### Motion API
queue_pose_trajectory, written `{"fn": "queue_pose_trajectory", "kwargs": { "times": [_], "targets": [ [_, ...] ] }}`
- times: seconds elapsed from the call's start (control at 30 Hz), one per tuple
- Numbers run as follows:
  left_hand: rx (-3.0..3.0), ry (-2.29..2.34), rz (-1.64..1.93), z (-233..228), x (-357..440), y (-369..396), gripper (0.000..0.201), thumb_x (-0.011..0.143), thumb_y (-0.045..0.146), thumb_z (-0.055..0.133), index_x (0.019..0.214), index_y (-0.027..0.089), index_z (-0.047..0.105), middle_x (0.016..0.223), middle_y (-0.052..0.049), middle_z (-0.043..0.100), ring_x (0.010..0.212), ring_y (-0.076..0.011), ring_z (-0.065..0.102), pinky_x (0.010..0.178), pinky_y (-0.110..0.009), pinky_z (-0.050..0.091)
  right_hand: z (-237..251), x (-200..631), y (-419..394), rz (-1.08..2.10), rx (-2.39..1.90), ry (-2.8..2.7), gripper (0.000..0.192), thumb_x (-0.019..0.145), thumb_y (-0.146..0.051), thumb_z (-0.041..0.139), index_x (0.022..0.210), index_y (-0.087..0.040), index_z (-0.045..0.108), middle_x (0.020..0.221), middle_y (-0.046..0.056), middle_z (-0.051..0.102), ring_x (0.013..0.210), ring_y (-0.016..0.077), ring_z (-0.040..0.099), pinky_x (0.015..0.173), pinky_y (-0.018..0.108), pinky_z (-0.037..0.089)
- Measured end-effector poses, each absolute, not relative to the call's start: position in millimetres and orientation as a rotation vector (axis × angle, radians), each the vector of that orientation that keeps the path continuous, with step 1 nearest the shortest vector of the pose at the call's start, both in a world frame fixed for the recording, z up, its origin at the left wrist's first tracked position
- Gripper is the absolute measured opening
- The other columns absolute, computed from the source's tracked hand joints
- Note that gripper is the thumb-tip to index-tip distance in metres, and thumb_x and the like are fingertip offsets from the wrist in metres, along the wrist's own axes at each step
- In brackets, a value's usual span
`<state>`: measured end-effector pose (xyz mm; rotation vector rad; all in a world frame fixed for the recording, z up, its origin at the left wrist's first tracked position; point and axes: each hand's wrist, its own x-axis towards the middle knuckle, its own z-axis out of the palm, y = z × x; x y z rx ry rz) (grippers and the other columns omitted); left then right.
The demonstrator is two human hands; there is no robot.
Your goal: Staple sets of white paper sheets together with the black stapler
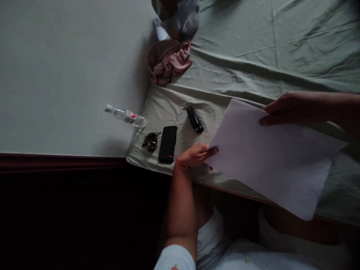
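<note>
Paper sheet (275,157): held above bed's near edge, over green bedsheet (253,71). Left hand (197,154) pinches sheet's left corner; right hand (287,108) closed on far edge. Phone (167,144), keys (150,141), black lighter-like case (195,119) near bed's left corner. Step, judged: positioning sheet flat; next move calls for both grips level.

Two hands show in the view, the left hand (197,154) and the right hand (289,108), and between them there is one sheet of white paper (272,157). On the bed sheet (281,48) lie one black phone (167,144), one small black stapler-like object (195,119) and one bunch of keys (150,141), with one clear plastic bottle (125,116) beside them. Further up there is one crumpled pink cloth (168,62) and one grey bundle of fabric (178,17), and the left wrist carries one red thread bracelet (178,162).
</note>
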<state>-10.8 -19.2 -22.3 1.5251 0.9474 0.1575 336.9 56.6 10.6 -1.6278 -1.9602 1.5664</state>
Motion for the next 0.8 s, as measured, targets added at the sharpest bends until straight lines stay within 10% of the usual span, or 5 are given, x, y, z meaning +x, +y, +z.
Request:
{"fn": "queue_pose_trajectory", "kwargs": {
  "times": [0.4, 0.8],
  "targets": [
    [1.082, 1.432, 0.807, -39, -32, -14, 0.042, 0.069, 0.05, 0.089, 0.073, 0.015, 0.067, 0.057, 0.005, 0.054, 0.041, -0.0032, 0.04, 0.039, -0.017, 0.027, 3, 306, 59, 1.836, -1.77, -1.519, 0.018, 0.087, -0.035, 0.073, 0.095, -0.02, 0.08, 0.067, 0.005, 0.07, 0.052, 0.0144, 0.061, 0.055, 0.026, 0.05],
    [0.878, 1.884, 1.115, -49, -10, 8, 0.022, 0.083, 0.005, 0.065, 0.088, 0.022, 0.05, 0.05, 0.012, 0.049, 0.037, -0.0068, 0.04, 0.04, -0.018, 0.024, -11, 291, 75, 1.715, -1.9, -1.563, 0.02, 0.089, -0.035, 0.074, 0.09, -0.015, 0.079, 0.071, 0.002, 0.068, 0.054, 0.0093, 0.055, 0.051, 0.023, 0.042]
  ]
}}
